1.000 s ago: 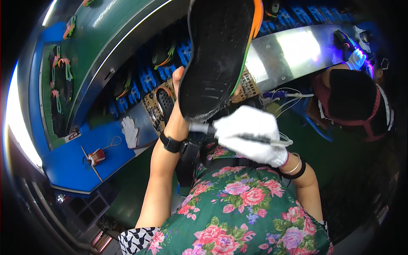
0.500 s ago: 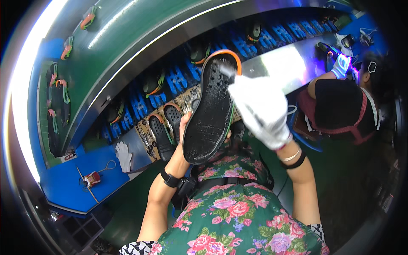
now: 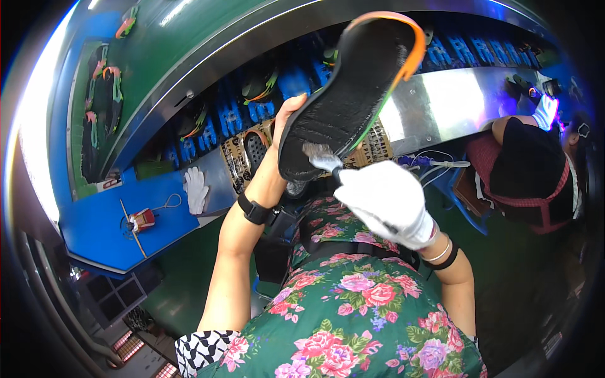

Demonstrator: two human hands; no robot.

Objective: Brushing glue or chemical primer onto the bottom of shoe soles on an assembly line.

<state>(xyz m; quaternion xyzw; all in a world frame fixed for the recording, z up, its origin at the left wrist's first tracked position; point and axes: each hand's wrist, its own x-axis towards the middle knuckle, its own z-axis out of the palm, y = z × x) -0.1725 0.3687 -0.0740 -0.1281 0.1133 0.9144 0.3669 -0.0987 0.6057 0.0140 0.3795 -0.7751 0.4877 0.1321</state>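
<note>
My bare left hand (image 3: 287, 123) is closed around the left side of a black clog (image 3: 353, 94), with part of the fingers hidden behind it. The clog is raised and tilted with its broad, flat underside toward me; orange trim edges the far end and green runs along the right side. In a white glove, my right hand (image 3: 386, 203) grips a small brush (image 3: 324, 159). Its pale bristles touch the black surface close to the near end, where the sole looks wet and streaked.
Behind the clog, a conveyor carries blue racks (image 3: 293, 85) with more shoes. Another clog (image 3: 255, 151) lies on patterned cardboard (image 3: 234, 165). At left, a white glove (image 3: 196, 189) and a red item (image 3: 142, 219) rest by a blue table (image 3: 94, 227). A co-worker (image 3: 535, 167) sits at right.
The clog has risen and shifted right, its far end swinging to the right. The brush has gone from the perforated far end to the near end. My view has shifted a little.
</note>
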